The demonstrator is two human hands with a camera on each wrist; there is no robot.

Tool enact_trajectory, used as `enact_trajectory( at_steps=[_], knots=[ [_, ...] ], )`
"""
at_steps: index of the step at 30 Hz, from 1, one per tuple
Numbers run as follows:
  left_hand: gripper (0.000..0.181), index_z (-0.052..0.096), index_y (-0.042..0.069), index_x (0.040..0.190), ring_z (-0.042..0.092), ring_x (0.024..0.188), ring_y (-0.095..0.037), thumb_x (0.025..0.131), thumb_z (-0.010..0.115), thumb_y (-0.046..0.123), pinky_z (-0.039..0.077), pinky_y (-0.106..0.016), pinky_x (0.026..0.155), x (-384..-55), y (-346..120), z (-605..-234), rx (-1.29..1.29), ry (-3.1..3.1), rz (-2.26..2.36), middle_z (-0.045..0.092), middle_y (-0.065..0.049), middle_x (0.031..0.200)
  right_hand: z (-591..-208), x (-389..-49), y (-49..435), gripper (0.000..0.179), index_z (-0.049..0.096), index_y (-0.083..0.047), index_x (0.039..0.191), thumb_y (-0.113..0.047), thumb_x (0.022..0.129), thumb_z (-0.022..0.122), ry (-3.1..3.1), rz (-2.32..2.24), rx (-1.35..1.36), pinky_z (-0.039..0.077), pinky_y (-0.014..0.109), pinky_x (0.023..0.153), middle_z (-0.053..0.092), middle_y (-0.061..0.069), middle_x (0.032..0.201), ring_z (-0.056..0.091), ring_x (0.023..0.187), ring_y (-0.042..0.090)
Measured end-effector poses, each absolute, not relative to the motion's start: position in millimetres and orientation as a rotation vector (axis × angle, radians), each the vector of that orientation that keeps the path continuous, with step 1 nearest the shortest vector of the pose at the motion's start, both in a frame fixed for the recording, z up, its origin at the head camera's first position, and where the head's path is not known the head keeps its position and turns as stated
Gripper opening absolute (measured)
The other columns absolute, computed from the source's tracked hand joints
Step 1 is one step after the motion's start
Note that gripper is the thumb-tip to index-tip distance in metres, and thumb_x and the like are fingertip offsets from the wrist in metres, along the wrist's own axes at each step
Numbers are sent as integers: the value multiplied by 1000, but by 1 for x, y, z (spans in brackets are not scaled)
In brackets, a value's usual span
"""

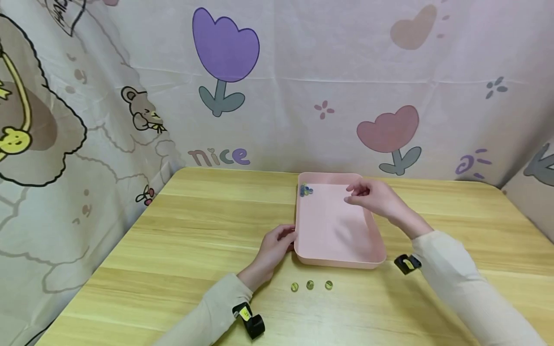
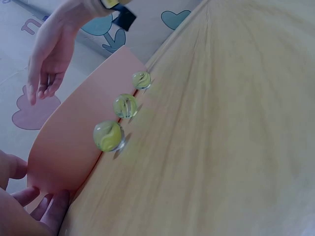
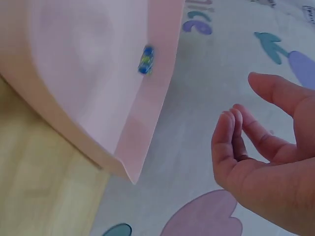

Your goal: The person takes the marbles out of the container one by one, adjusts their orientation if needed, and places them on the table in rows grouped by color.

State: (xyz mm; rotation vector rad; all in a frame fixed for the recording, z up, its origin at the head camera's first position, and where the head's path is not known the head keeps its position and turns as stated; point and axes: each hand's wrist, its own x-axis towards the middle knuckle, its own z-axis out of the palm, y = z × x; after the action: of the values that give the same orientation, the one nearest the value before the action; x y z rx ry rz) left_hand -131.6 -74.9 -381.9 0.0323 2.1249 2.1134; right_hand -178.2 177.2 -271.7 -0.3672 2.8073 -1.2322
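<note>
Going across from the left on my feed: my left hand (image 1: pixel 270 250) sits low beside the pink tray (image 1: pixel 331 223), fingers loosely bent and touching its left outer wall. Not pinching anything as far as I can tell, just steadying it I guess.

Next over, up in the tray's far left corner, there's a little huddle of blue and yellowish marbles (image 1: pixel 306 190), bunched against the wall. Too small for me to count them.

Then three clear marbles with yellow swirls (image 1: pixel 310 285) in a loose row on the counter (image 1: pixel 195 230), just outside the tray's near wall, none touching each other.

Far right, my right hand (image 1: pixel 374 197) hangs over the right side of the tray. Fingers curved, thumb apart from them, nothing between.

My read is we're partway through getting marbles into the tray, with those three left to do. Next move imo: bring the right hand back toward me, past the near wall, and pinch one lightly from above. They're round and smooth, so a sideways nudge could send one rolling.
</note>
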Motion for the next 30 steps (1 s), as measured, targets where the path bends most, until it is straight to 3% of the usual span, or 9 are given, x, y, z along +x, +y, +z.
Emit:
enact_trajectory(
  at_steps=[5, 22, 30],
  knots=[
    [34, 55, -9, 126, 62, 93, -19, 97, 56, 9, 55, -31, 83, -131, -75, -380, 42, 2122, 2127, 62, -17, 112, -268, -200, 171, 31, 63, 4, 112, -15, 88, 69, 2809, -1206, -334, 45, 30, 72, 60, 8, 91, 53, 84, 23],
    [35, 54, -10, 126, 61, 93, -21, 97, 56, 9, 55, -32, 83, -129, -74, -379, 31, 2129, 2122, 61, -20, 114, -286, -241, 142, 31, 66, 5, 113, -9, 86, 71, 2754, -1285, -319, 43, 29, 69, 58, 7, 87, 50, 81, 21],
    [35, 54, -9, 127, 61, 96, -22, 97, 56, 10, 55, -32, 84, -129, -74, -379, 37, 2123, 2119, 61, -20, 115, -302, -252, 131, 31, 68, 3, 113, -11, 86, 71, 2765, -1239, -267, 47, 34, 81, 64, 13, 104, 55, 93, 24]
  ],
)
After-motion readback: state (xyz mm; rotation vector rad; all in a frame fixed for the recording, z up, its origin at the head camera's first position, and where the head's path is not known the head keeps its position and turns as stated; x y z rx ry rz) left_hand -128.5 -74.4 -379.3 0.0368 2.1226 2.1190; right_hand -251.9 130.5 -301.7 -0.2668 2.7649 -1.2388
